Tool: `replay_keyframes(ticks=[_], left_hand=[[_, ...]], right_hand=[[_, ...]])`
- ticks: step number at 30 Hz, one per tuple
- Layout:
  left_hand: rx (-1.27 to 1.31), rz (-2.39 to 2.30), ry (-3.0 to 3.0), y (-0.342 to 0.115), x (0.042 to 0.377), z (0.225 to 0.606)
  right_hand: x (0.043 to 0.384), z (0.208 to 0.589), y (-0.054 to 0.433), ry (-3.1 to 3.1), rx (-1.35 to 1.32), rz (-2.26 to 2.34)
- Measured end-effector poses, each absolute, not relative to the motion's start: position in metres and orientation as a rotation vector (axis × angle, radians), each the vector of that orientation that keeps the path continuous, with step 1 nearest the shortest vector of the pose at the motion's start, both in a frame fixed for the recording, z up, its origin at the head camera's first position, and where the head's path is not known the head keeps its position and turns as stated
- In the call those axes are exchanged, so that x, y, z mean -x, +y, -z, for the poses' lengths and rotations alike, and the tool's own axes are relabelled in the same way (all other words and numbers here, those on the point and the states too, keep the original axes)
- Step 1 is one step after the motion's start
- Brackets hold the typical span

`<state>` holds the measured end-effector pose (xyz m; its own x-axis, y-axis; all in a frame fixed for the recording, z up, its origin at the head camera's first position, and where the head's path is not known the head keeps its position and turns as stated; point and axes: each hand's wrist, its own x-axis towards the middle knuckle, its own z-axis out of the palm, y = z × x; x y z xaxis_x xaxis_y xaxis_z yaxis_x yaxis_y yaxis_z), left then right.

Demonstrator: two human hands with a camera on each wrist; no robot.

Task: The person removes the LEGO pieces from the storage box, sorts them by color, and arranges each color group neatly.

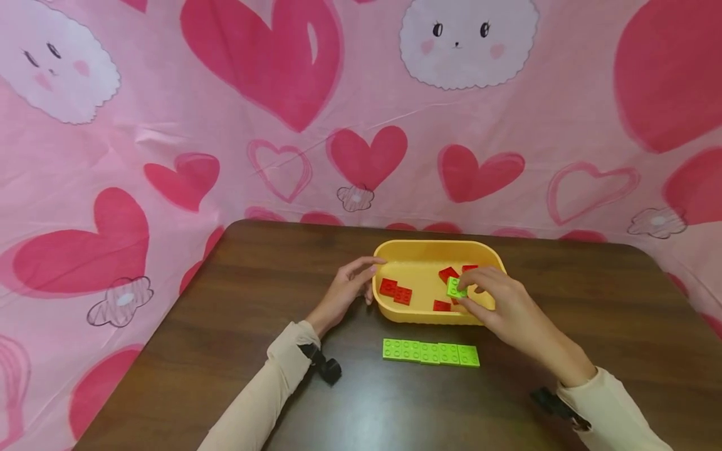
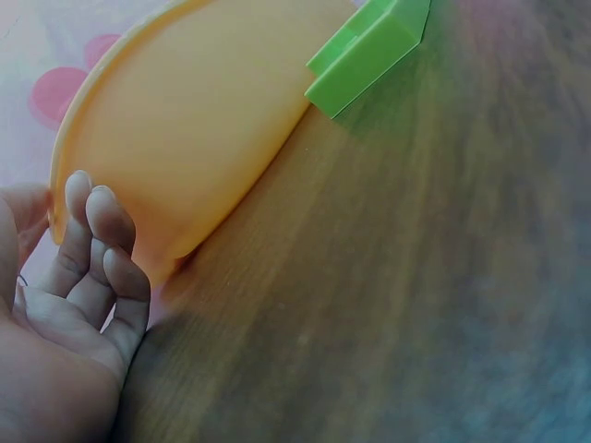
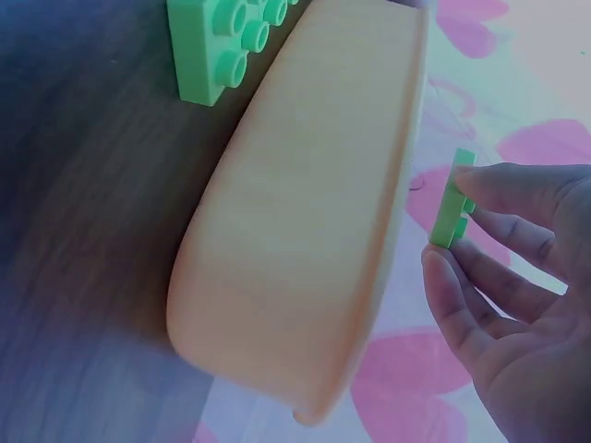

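Observation:
My right hand pinches a small green toy brick between thumb and fingertips, above the right part of a yellow plastic tub. In the right wrist view, this brick is held edge-on, its studs toward the palm. At the tub's left end, my left hand holds the rim, with fingers bent against the outer wall. Several red bricks lie scattered inside the tub. In front of it stretches a straight row of green bricks, studs up, set end to end.
A dark brown wooden table carries everything. Behind it hangs a pink cloth printed with hearts and white fluffy faces. Each wrist wears a black strap mount over a cream sleeve.

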<state>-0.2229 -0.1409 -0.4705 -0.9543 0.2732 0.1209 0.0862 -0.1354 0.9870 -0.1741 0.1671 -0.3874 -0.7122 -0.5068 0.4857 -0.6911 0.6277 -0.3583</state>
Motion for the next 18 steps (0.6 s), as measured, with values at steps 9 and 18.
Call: replay_keyframes(ticks=[9,18], left_hand=[[-0.390,-2.237,1.982,-0.139,0.223,0.470],[-0.390,-2.254,1.959,-0.140,0.225,0.472]], right_hand=[[0.148,0.393,0.186,-2.419,-1.098,-0.765],[0.130,0.404,0.201,-2.589,-1.158,-0.720]])
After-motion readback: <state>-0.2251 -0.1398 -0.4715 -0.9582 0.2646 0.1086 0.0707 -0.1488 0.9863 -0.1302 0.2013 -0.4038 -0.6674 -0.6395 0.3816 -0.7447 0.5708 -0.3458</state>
